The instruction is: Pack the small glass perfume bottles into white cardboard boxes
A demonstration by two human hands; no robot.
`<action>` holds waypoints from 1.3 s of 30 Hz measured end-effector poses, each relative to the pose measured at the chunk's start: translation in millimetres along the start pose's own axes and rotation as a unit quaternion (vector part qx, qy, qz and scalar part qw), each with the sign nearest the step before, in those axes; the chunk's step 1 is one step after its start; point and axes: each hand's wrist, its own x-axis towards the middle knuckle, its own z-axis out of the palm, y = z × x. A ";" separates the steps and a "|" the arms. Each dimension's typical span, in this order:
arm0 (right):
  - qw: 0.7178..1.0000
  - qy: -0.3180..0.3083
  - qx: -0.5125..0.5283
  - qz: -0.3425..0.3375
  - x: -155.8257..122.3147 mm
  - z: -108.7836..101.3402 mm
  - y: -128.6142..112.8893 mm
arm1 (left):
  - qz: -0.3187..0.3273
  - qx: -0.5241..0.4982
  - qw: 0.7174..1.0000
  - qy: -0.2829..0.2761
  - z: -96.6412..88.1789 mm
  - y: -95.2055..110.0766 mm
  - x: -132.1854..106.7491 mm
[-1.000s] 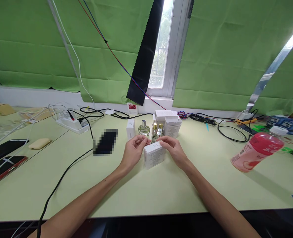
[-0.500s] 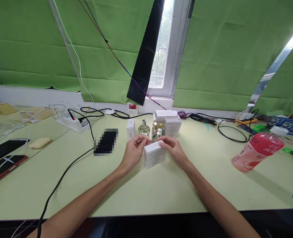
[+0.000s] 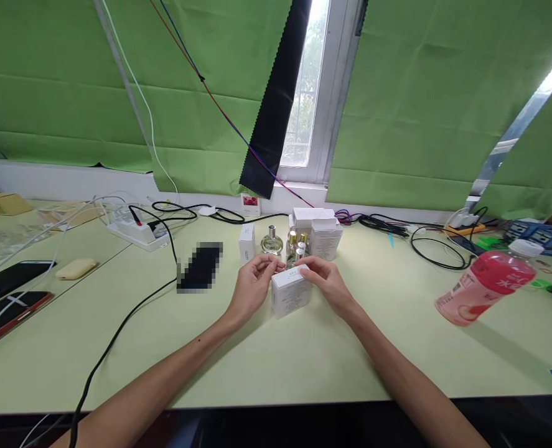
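A small white printed box stands upright on the table in front of me. My right hand grips its top right end, thumb on top and fingers behind. At the far left top corner, the fingertips of my left hand are pinched together against the box; their exact contact is partly hidden. Just behind are several small glass perfume bottles with gold and silver caps, partly covered by my hands and the box. A rounder perfume bottle with a silver cap stands to their left, beside a narrow white box.
More white boxes stand behind the bottles. A pink drink bottle is at right. Left lie a blurred-out dark phone-like object, a black cable, a power strip, a cream case and phones.
Both hands and the white box stay practically in place. Only a very slight shift of the whole view shows.
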 end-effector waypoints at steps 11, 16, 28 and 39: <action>1.000 0.000 -0.010 -0.003 0.1 -0.1 0.2 | -0.002 -0.017 1.000 0.013 -0.4 -0.5 0.2; 1.000 -0.002 -0.012 -0.004 0.2 -0.3 -0.3 | -0.044 -0.081 0.996 0.013 -1.2 2.0 2.4; 1.000 -0.003 -0.010 -0.003 -0.6 0.2 -1.8 | -0.077 -0.149 0.986 0.000 -2.2 4.3 3.5; 1.000 -0.006 -0.008 -0.002 -0.6 0.5 -2.1 | -0.076 -0.159 0.984 -0.004 -2.0 6.0 2.4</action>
